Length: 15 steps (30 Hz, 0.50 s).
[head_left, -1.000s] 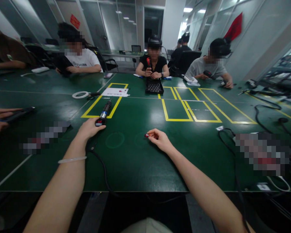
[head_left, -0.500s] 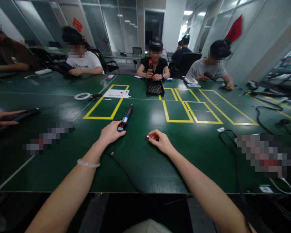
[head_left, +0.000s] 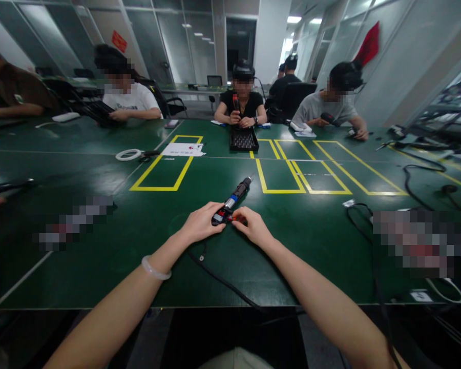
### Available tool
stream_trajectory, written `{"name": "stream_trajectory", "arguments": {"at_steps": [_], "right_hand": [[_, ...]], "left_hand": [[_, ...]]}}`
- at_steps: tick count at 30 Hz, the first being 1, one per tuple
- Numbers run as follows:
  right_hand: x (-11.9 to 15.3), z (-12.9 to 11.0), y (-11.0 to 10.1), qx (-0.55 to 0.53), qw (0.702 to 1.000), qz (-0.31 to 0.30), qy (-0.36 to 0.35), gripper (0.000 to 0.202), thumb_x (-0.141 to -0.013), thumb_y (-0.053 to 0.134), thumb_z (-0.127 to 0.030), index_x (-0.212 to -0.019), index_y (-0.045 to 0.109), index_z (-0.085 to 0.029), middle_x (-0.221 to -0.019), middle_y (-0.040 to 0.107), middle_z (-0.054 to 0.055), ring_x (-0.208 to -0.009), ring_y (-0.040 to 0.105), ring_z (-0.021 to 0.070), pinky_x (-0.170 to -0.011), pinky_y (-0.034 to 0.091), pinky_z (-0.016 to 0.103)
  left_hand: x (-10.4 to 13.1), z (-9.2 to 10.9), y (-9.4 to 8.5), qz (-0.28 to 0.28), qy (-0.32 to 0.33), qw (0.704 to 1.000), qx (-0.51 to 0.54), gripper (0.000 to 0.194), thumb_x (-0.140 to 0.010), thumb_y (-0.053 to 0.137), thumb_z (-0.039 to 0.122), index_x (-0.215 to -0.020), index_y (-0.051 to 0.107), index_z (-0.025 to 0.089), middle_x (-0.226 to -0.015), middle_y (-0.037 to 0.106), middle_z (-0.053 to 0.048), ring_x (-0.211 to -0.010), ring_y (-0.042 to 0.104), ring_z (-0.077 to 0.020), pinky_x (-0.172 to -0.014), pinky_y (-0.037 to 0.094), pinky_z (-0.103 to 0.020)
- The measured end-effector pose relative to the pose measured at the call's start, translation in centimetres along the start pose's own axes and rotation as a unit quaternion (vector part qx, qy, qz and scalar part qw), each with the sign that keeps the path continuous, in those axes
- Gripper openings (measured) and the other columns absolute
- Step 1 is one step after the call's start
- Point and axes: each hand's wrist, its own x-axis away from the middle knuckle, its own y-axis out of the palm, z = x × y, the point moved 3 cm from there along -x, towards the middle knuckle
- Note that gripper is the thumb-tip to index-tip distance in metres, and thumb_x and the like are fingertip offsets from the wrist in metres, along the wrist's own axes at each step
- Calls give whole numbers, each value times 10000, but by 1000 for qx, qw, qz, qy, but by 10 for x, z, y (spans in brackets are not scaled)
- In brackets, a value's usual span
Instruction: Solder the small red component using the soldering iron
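Observation:
My left hand (head_left: 203, 223) is closed round the rear end of an electric screwdriver (head_left: 235, 198), whose inner parts show, with a silvery and blue section in the middle. The screwdriver lies slanted over the green table, its thin tip pointing away to the right. Pressed against its rear right side, my right hand (head_left: 254, 225) pinches a small red and orange part (head_left: 231, 219). Fingers partly cover that part, so its exact kind cannot be made out. A black cord (head_left: 225, 282) lies on the table below my hands.
Yellow tape outlines (head_left: 278, 191) mark the green table (head_left: 200, 292). Ahead are a white sheet (head_left: 182, 149), a cable coil (head_left: 128, 155) and a black tray (head_left: 244, 140) before a seated co-worker (head_left: 243, 105). Black cables (head_left: 374, 256) run along the right.
My left hand has brought the screwdriver rightward and turned its tip further right. The small part in my right hand now meets the screwdriver's rear; before, they were apart.

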Motion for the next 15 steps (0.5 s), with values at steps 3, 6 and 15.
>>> {"name": "stream_trajectory", "arguments": {"at_steps": [3,6,15], "right_hand": [[0,0,3,50,999,-17,-7,59,-857,597,-196,-915,598,-197,-875,564,26,-740,529,150,-702,426,259],[-1,-2,4,89,995,-29,-19,56,-853,616,-199,-908,608,-200,-881,567,30,-785,529,162,-711,417,259],[-2,-2,1,94,994,-33,-51,109,-891,551,-159,-962,619,-204,-1015,578,57,-943,541,182,-823,438,277]], "left_hand": [[0,5,2,-5,15,1000,12,638,-762,590,422,-1366,450,270,-1366,522,-43,-1179,555,-247,-950,481,-345],[-1,7,1,-9,18,1000,14,629,-771,582,419,-1366,450,266,-1367,521,-42,-1181,555,-245,-957,478,-341],[-1,7,2,-19,20,1000,7,644,-783,572,424,-1388,415,270,-1402,488,-45,-1212,532,-249,-964,474,-345]]}}
